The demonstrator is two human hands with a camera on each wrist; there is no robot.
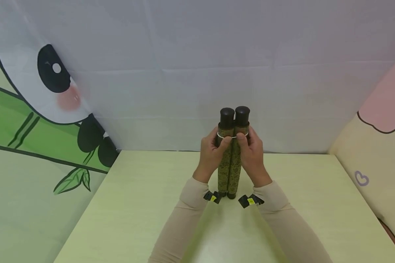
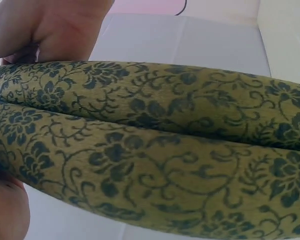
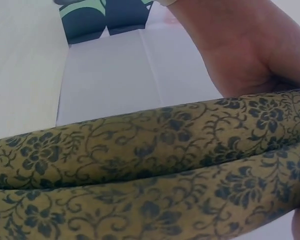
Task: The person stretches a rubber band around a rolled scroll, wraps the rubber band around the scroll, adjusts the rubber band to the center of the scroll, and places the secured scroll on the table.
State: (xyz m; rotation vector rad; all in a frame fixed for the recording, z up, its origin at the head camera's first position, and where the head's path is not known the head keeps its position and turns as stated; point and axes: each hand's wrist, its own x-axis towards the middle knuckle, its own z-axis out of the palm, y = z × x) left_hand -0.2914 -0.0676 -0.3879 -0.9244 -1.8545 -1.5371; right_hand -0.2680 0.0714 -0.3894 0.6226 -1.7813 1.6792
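Observation:
Two long tubes with dark caps stand side by side, nearly upright, wrapped in olive-gold cloth with dark floral vines. They are the left tube [image 1: 224, 168] and the right tube [image 1: 235, 168]. A thin white band [image 1: 233, 137] loops round both just below the upper caps. My left hand [image 1: 211, 151] grips the pair from the left, and my right hand [image 1: 252, 153] grips it from the right. Both thumbs lie on the near side at the band; most other fingers are hidden behind. Patterned cloth [image 2: 180, 170] fills much of both wrist views. Whether the lower ends touch the table is unclear.
A pale yellow-green table [image 1: 145, 204] lies under my arms. Behind it rises a whitish creased backdrop [image 1: 171, 91]. Cartoon panda and bamboo art covers the left wall [image 1: 26, 182]; the right wall [image 1: 355, 153] has a pink shape and a small heart.

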